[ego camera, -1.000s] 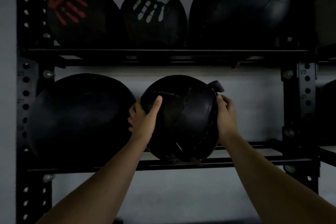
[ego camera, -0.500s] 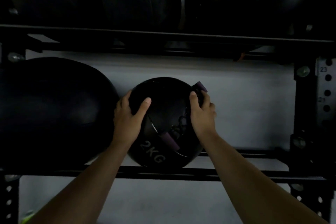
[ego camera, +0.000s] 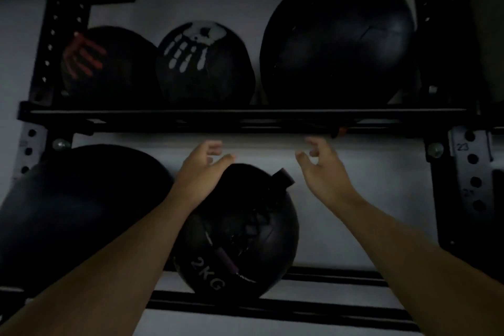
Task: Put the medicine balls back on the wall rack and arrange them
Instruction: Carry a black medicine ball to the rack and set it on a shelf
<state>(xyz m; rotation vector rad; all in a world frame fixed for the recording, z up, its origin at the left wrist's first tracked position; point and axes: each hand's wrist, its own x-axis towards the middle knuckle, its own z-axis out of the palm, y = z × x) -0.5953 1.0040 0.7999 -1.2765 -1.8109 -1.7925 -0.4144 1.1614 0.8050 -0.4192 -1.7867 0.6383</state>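
A small black medicine ball marked 2KG (ego camera: 245, 237) rests on the lower rails of the black wall rack (ego camera: 245, 114), beside a large black ball (ego camera: 73, 207) on its left. My left hand (ego camera: 201, 169) hovers just above the small ball's top left, fingers spread, holding nothing. My right hand (ego camera: 321, 169) is raised to the right of the ball, apart from it, fingers loosely curled and empty. On the upper shelf sit a ball with a red handprint (ego camera: 106, 68), a ball with a white handprint (ego camera: 204, 63) and a large plain black ball (ego camera: 335, 41).
Perforated black uprights stand at the left (ego camera: 62, 22) and right (ego camera: 469, 166) of the rack. A pale wall (ego camera: 354, 213) shows behind the lower shelf, with open rail to the right of the 2KG ball.
Both hands have let go of the 2KG ball and lifted above it. The ball now sits on the lower rails. The view has tilted upward.
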